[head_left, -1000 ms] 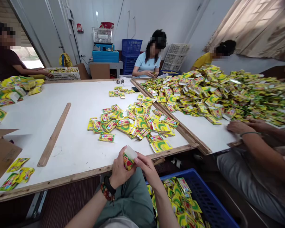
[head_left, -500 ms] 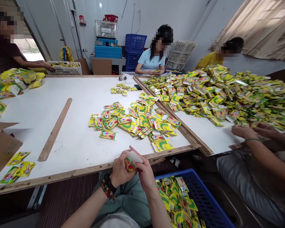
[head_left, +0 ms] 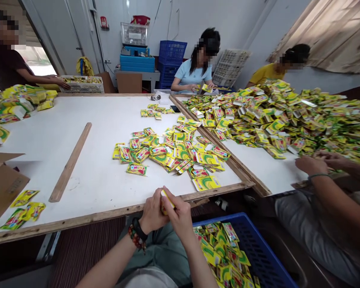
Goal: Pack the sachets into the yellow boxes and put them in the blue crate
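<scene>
Two bare hands clasp one small yellow carton (head_left: 167, 204) above a seated worker's lap, just off the near edge of a white table (head_left: 102, 168). The left hand (head_left: 152, 212) wraps the carton from one side, while the right hand (head_left: 181, 215) bears on it from the other, thumb across the top; the carton sits inside this two-handed grip, most of its print hidden, a pale end facing up. The step in hand looks to be pressing that end closed, though the fingers cover too much to be certain. The next move would seem to call for a steady left hold and light right-thumb pressure, sparing the thin card. Ahead of the hands on the table lies a loose pile of yellow-and-green cartons (head_left: 180, 154). Beside the right forearm, below table level, a blue plastic crate (head_left: 259, 244) holds many packets (head_left: 227, 248). A wooden strip (head_left: 70, 164) lies to the left; past a wooden divider (head_left: 245, 172) rises a larger heap (head_left: 257, 118), with a co-worker in light blue (head_left: 189, 73) behind.
</scene>
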`<act>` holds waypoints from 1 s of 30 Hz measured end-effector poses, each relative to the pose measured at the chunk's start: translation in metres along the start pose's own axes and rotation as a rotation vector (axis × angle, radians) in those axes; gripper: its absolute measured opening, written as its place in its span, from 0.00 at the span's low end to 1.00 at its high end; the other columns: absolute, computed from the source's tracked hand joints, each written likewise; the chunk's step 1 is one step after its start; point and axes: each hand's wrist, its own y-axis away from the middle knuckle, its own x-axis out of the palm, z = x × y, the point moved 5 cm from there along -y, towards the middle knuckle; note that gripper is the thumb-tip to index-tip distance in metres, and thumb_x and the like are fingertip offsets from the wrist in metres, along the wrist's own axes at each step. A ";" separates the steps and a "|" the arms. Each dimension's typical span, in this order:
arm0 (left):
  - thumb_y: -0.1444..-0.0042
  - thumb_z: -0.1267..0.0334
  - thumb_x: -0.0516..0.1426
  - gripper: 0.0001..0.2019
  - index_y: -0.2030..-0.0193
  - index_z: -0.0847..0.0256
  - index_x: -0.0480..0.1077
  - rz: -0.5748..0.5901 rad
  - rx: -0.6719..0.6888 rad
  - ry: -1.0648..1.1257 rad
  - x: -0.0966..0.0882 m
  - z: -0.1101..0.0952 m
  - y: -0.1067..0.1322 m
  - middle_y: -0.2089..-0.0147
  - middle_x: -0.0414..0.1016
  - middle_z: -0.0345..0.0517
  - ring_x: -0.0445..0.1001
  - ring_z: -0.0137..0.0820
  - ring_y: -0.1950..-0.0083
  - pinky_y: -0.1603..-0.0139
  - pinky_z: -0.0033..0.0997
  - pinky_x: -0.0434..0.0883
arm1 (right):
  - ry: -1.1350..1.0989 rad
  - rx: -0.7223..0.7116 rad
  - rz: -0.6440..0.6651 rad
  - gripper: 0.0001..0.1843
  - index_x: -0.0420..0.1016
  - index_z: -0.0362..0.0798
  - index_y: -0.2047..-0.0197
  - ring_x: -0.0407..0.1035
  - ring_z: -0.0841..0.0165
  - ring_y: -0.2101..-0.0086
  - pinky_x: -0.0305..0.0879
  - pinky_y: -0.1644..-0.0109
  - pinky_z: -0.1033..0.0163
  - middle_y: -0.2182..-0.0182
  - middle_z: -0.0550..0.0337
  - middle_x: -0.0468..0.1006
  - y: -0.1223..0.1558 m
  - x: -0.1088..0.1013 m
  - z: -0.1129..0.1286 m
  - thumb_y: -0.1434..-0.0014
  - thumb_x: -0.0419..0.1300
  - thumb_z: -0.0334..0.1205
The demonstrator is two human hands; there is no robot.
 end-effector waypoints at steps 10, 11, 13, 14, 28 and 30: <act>0.50 0.58 0.57 0.23 0.48 0.59 0.56 -0.031 0.004 -0.124 0.007 0.010 0.003 0.60 0.70 0.47 0.73 0.38 0.64 0.66 0.37 0.71 | 0.126 -0.096 0.255 0.22 0.68 0.51 0.39 0.77 0.61 0.65 0.73 0.58 0.57 0.63 0.54 0.84 -0.005 -0.001 0.015 0.34 0.51 0.41; 0.50 0.59 0.56 0.22 0.49 0.59 0.57 -0.020 0.011 -0.136 0.007 0.010 0.002 0.60 0.69 0.47 0.73 0.37 0.64 0.66 0.36 0.70 | 0.180 -0.115 0.262 0.23 0.66 0.51 0.37 0.77 0.61 0.65 0.73 0.59 0.57 0.62 0.52 0.83 -0.002 0.000 0.016 0.34 0.51 0.41; 0.48 0.62 0.54 0.19 0.49 0.59 0.57 -0.019 0.015 -0.136 0.004 0.008 0.001 0.60 0.69 0.48 0.72 0.36 0.64 0.66 0.36 0.70 | 0.253 -0.139 0.231 0.25 0.63 0.50 0.35 0.77 0.59 0.61 0.73 0.58 0.57 0.56 0.48 0.81 0.003 0.001 0.014 0.34 0.50 0.40; 0.47 0.63 0.53 0.19 0.49 0.59 0.56 -0.021 0.015 -0.121 0.003 0.007 0.000 0.60 0.69 0.48 0.72 0.36 0.64 0.66 0.36 0.70 | 0.260 -0.143 0.202 0.25 0.62 0.50 0.35 0.76 0.59 0.59 0.72 0.57 0.57 0.53 0.47 0.80 0.006 0.003 0.012 0.34 0.49 0.40; 0.43 0.58 0.56 0.20 0.45 0.59 0.63 0.202 0.153 -0.303 -0.054 0.002 -0.044 0.46 0.66 0.52 0.63 0.43 0.44 0.42 0.46 0.64 | 0.562 0.259 0.133 0.20 0.78 0.46 0.48 0.79 0.55 0.64 0.73 0.61 0.56 0.63 0.45 0.83 0.053 -0.089 -0.024 0.39 0.51 0.38; 0.44 0.62 0.56 0.20 0.45 0.60 0.65 0.220 0.051 -0.560 -0.074 0.024 -0.070 0.44 0.64 0.54 0.60 0.47 0.43 0.42 0.50 0.61 | 0.769 0.434 0.216 0.19 0.80 0.44 0.51 0.78 0.48 0.63 0.73 0.62 0.51 0.64 0.42 0.83 0.064 -0.114 -0.036 0.41 0.55 0.40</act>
